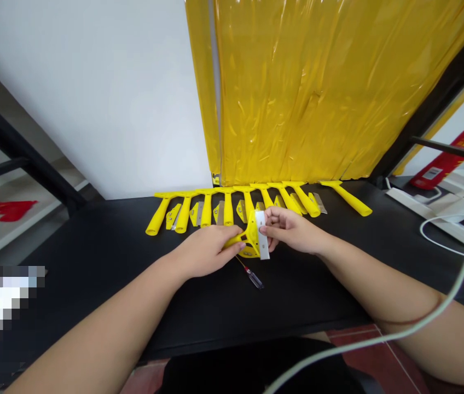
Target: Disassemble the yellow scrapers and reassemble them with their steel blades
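Left grip point(204, 251) wraps the yellow scraper point(252, 227); right grip point(294, 231), at three o'clock, pinches the metal plate point(262, 241) running twelve-to-six.

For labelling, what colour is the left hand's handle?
The handle is yellow, clearest in the head view.

Smooth plastic scraper point(251, 231), smooth metal blade point(263, 241), matt tabletop point(203, 312), glossy crinkled plastic film point(289, 93), shiny screwdriver handle point(254, 279)
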Demonstrator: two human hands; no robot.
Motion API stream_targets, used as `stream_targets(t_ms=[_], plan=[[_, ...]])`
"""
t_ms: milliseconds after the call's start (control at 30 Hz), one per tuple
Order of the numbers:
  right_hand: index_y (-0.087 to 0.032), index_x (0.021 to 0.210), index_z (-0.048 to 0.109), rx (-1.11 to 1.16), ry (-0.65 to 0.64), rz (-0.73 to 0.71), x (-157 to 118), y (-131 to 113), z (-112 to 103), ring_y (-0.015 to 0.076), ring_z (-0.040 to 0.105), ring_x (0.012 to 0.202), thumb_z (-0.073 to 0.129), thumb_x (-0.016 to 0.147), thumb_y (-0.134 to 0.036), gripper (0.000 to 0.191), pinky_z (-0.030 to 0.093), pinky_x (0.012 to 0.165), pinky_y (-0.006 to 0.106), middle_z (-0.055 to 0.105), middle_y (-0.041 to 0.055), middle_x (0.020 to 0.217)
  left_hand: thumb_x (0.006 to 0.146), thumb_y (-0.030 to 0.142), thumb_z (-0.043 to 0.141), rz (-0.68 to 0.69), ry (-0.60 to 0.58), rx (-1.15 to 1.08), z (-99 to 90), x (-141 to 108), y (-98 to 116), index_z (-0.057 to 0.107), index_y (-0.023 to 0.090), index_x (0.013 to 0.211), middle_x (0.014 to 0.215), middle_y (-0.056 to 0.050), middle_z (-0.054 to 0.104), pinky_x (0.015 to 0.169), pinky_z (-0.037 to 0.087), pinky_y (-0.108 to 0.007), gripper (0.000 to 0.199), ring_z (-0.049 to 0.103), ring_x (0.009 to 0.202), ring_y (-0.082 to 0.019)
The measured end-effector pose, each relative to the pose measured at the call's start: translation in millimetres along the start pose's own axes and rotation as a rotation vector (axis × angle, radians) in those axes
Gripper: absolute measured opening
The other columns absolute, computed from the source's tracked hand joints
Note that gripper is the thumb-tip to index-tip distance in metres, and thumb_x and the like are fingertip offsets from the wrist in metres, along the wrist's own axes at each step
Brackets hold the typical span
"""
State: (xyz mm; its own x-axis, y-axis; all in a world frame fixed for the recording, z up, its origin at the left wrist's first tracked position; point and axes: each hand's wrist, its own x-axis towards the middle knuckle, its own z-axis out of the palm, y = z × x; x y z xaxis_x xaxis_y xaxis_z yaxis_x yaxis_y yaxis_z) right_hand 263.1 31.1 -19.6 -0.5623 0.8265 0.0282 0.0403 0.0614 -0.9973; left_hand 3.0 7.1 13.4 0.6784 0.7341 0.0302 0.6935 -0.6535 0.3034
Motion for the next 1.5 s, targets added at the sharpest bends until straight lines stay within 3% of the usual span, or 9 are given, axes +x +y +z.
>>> stream_targets(t_ms=[267, 433, 667, 933, 1067, 1167, 1300, 1367, 1500], plan=[[-0.017, 0.099, 0.063, -0.026, 0.042, 0.03, 2, 0, 3, 0.0118, 0.071, 0.06, 0.079, 0.089, -0.041, 0.03, 0.065, 0.06, 0.026, 0.07, -0.0027, 0.074, 0.107, 0.047, 0.044, 0.015, -0.026, 0.036, 1.2, -1, 2, 0.065, 0.022, 0.114, 0.101, -0.008, 0.074, 0.076, 0.053, -0.038, 0.033, 0.072, 0.091, -0.027], [-0.017, 0.097, 0.064, -0.005, 0.037, 0.082, 3, -1, 6, 0.0125, 0.073, 0.062, 0.083, 0.085, -0.038, 0.031, 0.065, 0.06, 0.025, 0.073, -0.0019, 0.074, 0.104, 0.043, 0.052, 0.008, 0.002, 0.008, 4.1, -2, 1, 0.055, 0.024, 0.137, 0.125, -0.011, 0.073, 0.087, 0.054, -0.04, 0.038, 0.072, 0.106, -0.029], [-0.017, 0.086, 0.061, 0.01, 0.071, 0.097, 4, 0, 6, 0.0103, 0.07, 0.057, 0.085, 0.081, -0.031, 0.028, 0.063, 0.058, 0.023, 0.072, -0.003, 0.067, 0.105, 0.042, 0.05, 0.013, -0.001, 0.017, 0.6, -5, 4, 0.042, 0.03, 0.152, 0.117, -0.008, 0.074, 0.075, 0.053, -0.035, 0.049, 0.073, 0.09, -0.025], [-0.016, 0.084, 0.061, 0.035, 0.024, 0.121, 3, -4, 11, 0.0117, 0.07, 0.055, 0.091, 0.075, -0.045, 0.042, 0.062, 0.058, 0.024, 0.072, -0.001, 0.066, 0.107, 0.032, 0.047, 0.166, -0.037, 0.084, -0.7, -7, 6, 0.053, 0.041, 0.149, 0.107, -0.001, 0.073, 0.082, 0.053, -0.033, 0.044, 0.072, 0.092, -0.021], [-0.017, 0.087, 0.062, 0.039, 0.026, 0.105, 5, 0, 9, 0.014, 0.07, 0.059, 0.069, 0.09, -0.065, 0.049, 0.061, 0.059, 0.028, 0.072, 0.0023, 0.07, 0.107, 0.032, 0.047, 0.15, -0.011, 0.055, -7.0, -8, 2, 0.054, 0.041, 0.15, 0.117, -0.002, 0.075, 0.087, 0.052, -0.034, 0.045, 0.072, 0.101, -0.023], [-0.018, 0.094, 0.066, -0.232, 0.02, 0.007, 2, -1, 4, 0.0148, 0.067, 0.065, 0.06, 0.098, -0.06, 0.043, 0.057, 0.06, 0.029, 0.071, 0.0034, 0.077, 0.105, 0.036, 0.05, 0.045, 0.065, 0.103, -16.2, -10, -9, 0.056, 0.04, 0.149, 0.106, -0.003, 0.076, 0.079, 0.05, -0.033, 0.045, 0.07, 0.089, -0.022], [-0.019, 0.105, 0.072, -0.785, -0.159, -0.198, -5, -11, 4, 0.0184, 0.065, 0.084, 0.083, 0.085, -0.036, 0.029, 0.054, 0.075, 0.032, 0.073, 0.0056, 0.096, 0.104, 0.038, 0.051, -0.032, 0.135, 0.115, -24.3, -11, -24, 0.058, 0.036, 0.149, 0.076, 0.0, 0.065, 0.069, 0.044, -0.03, 0.046, 0.06, 0.068, -0.018], [-0.019, 0.11, 0.072, -0.893, -0.2, -0.192, -8, -16, 6, 0.02, 0.066, 0.089, 0.085, 0.082, -0.031, 0.033, 0.053, 0.08, 0.033, 0.074, 0.0066, 0.101, 0.104, 0.038, 0.05, -0.036, 0.121, 0.113, -24.7, -10, -27, 0.057, 0.035, 0.15, 0.066, 0.003, 0.058, 0.068, 0.043, -0.03, 0.047, 0.054, 0.061, -0.017], [-0.019, 0.11, 0.071, -0.952, -0.196, -0.091, -10, -19, 10, 0.0179, 0.069, 0.081, 0.077, 0.087, -0.021, 0.023, 0.051, 0.072, 0.029, 0.074, 0.0042, 0.092, 0.104, 0.039, 0.049, -0.044, 0.086, 0.11, -22.0, -9, -26, 0.056, 0.035, 0.152, 0.06, 0.005, 0.05, 0.065, 0.04, -0.029, 0.048, 0.051, 0.058, -0.017]])
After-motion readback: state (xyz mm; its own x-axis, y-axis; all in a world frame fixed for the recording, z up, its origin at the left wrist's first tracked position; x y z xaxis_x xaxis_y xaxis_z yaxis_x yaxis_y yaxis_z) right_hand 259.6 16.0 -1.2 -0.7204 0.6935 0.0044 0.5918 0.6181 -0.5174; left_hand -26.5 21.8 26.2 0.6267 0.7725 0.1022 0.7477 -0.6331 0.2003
